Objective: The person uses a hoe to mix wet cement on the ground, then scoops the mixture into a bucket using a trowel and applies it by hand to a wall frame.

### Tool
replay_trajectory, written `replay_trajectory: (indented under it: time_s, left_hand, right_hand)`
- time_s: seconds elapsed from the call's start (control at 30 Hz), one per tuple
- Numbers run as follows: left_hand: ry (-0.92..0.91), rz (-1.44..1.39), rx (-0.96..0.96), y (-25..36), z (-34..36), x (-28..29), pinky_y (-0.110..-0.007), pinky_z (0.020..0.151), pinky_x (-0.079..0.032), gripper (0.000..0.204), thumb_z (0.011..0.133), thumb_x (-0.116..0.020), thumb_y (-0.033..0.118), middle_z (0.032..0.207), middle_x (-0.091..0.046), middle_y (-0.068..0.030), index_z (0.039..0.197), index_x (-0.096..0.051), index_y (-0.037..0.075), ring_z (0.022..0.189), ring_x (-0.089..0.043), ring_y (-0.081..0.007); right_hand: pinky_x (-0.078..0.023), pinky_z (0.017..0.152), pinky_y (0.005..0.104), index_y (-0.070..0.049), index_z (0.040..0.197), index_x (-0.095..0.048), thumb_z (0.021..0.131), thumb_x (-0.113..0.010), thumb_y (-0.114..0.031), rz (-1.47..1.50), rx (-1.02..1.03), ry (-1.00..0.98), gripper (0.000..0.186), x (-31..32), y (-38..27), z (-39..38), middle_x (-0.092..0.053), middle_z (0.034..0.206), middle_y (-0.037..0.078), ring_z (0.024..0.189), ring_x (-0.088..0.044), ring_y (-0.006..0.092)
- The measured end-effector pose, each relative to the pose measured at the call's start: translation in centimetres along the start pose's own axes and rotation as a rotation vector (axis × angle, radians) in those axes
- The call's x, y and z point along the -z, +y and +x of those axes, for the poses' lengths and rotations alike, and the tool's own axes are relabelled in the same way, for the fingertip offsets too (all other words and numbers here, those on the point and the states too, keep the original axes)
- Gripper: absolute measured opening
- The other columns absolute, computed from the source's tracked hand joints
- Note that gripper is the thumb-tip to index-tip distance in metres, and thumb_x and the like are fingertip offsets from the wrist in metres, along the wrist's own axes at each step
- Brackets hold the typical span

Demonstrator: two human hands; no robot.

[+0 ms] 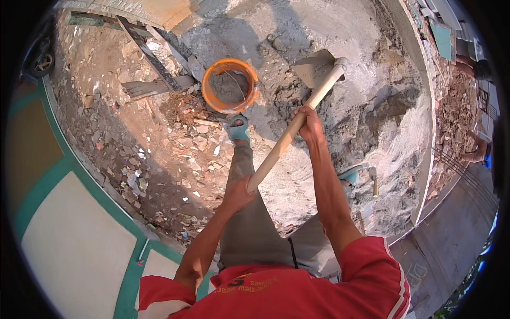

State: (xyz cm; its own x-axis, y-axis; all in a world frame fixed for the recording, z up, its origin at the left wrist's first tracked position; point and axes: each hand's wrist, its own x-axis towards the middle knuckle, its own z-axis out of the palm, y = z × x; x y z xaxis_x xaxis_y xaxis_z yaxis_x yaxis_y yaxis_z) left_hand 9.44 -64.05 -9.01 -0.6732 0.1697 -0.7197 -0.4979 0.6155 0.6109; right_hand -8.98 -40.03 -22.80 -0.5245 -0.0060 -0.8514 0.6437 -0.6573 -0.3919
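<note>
Hands wrapped tight on hoe handle point(289, 135): left hand point(237, 194) closed at the butt end for leverage, right hand point(309, 124) clenched midway to steer. Pale wooden shaft slants up to a grey, mortar-caked blade point(314, 68), poised over the wet mix point(340, 122) beside the orange bucket point(230, 85).

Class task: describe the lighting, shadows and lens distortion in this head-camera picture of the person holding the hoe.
Head view: hard sunlight, with dark shadows falling across the rubble and beside the orange bucket; the pale mortar heap looks bright; fisheye bending curves the edges near the black rim; the hoe stays sharp.
</note>
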Motion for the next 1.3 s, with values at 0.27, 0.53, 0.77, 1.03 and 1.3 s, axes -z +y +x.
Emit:
replay_trajectory:
  time_s: [0.27,0.53,0.77,1.03,1.3]
  left_hand:
    - [0.014,-0.152,0.077,6.0,17.3,-11.6,-0.040,0.069,-0.050,0.034,0.075,-0.064,0.021,0.082,-0.065,-0.0196,0.101,-0.057,0.000,0.077,-0.064,-0.0349]
    - [-0.062,-0.391,0.413,3.4,11.7,-16.7,-0.039,0.072,-0.051,0.041,0.070,-0.073,0.022,0.086,-0.068,-0.0188,0.101,-0.060,-0.001,0.080,-0.067,-0.0314]
    - [-0.192,-0.175,0.289,10.4,11.0,-14.8,-0.042,0.074,-0.052,0.045,0.067,-0.070,0.024,0.088,-0.067,-0.0239,0.101,-0.060,-0.003,0.083,-0.067,-0.0375]
    - [-0.219,-0.016,0.252,7.7,9.5,-14.6,-0.043,0.075,-0.052,0.045,0.068,-0.070,0.028,0.086,-0.065,-0.0247,0.098,-0.057,-0.003,0.084,-0.066,-0.0385]
    - [-0.254,0.096,0.140,15.4,10.0,-7.8,-0.046,0.074,-0.050,0.042,0.073,-0.067,0.027,0.085,-0.065,-0.0237,0.097,-0.056,-0.005,0.081,-0.065,-0.0395]
  right_hand:
    - [-0.052,0.047,0.0328,-0.002,0.095,-0.050,0.092,-0.059,-0.016,-0.226,0.075,0.164,0.017,7.3,-2.4,10.3,-0.053,0.068,0.007,0.052,-0.054,0.0206]
    - [-0.048,0.043,0.0347,-0.002,0.093,-0.048,0.092,-0.059,-0.021,-0.356,-0.159,0.114,0.022,9.2,3.8,6.9,-0.053,0.066,0.010,0.048,-0.053,0.0212]
    - [-0.049,0.044,0.0388,0.001,0.092,-0.047,0.092,-0.054,-0.024,-0.728,-0.092,0.122,0.026,17.4,2.2,9.2,-0.053,0.066,0.013,0.048,-0.053,0.0243]
    - [-0.049,0.044,0.0388,0.005,0.099,-0.043,0.093,-0.050,-0.025,-0.525,-0.263,0.244,0.032,14.2,3.7,5.3,-0.052,0.067,0.015,0.050,-0.055,0.0255]
    - [-0.050,0.046,0.0345,-0.001,0.102,-0.040,0.095,-0.052,-0.024,-0.115,-0.263,0.203,0.027,13.6,0.4,4.5,-0.050,0.072,0.010,0.055,-0.053,0.0208]
